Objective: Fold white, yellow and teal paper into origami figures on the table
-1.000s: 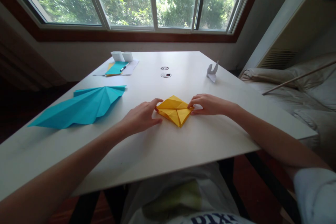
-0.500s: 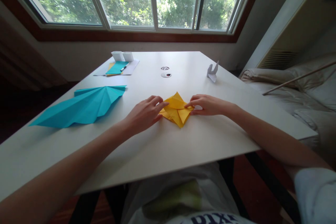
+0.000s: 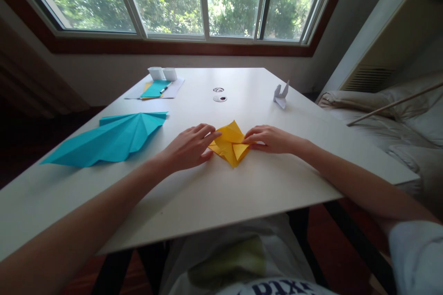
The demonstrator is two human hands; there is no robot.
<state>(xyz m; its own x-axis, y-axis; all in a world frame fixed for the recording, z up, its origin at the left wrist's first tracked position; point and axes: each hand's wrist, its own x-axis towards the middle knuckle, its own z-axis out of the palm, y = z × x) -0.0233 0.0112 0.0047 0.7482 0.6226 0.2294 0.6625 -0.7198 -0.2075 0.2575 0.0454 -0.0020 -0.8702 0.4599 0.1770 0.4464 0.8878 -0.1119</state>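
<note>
A folded piece of yellow origami paper [image 3: 232, 140] lies on the white table in front of me, roughly diamond-shaped with creased flaps. My left hand [image 3: 191, 146] grips its left corner, fingers on top and the thumb lower at the edge. At the right corner, my right hand [image 3: 268, 138] pinches a flap between thumb and fingers. The fingertips of both hands partly cover the paper's side corners.
On the left lies a pleated blue paper [image 3: 114, 140]. Farther back are two small white paper boxes [image 3: 162, 73], stacked coloured sheets [image 3: 154, 89] and a pen [image 3: 165, 88]. Two round flat pieces [image 3: 219, 98] lie mid-table. A white folded paper figure [image 3: 281, 96] stands at right.
The yellow paper's right flap has shifted slightly inward under my right fingers, and its near tip has moved a little left. My left hand keeps its hold.
</note>
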